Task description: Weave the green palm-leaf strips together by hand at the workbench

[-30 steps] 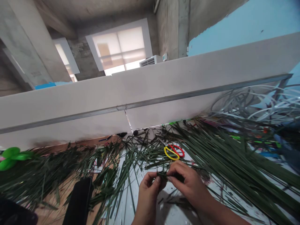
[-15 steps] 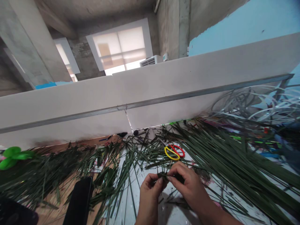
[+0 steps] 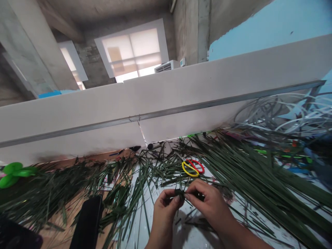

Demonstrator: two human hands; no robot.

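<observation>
Near the bottom centre, a small dark green leaf piece (image 3: 180,194) is pinched between both hands. My left hand (image 3: 166,209) grips its left side between thumb and fingers. On its right, my right hand (image 3: 207,199) pinches the edge with thumb and forefinger, the fingertips of the two hands close together. Scissors (image 3: 193,168) with one yellow and one red handle lie just beyond the hands, on cut green leaf strips (image 3: 166,171). Part of the leaf piece is hidden by the fingers.
Long green leaves (image 3: 256,173) spread over the right side. A black phone-like object (image 3: 86,221) lies at the lower left, and a green balloon shape (image 3: 14,173) at the far left. White strips (image 3: 290,114) coil at the right. A white partition (image 3: 166,90) stands behind.
My left hand has shifted slightly left and up, and the leaf piece between the fingers looks darker and more bunched. My right hand has barely moved. The scissors lie where they were.
</observation>
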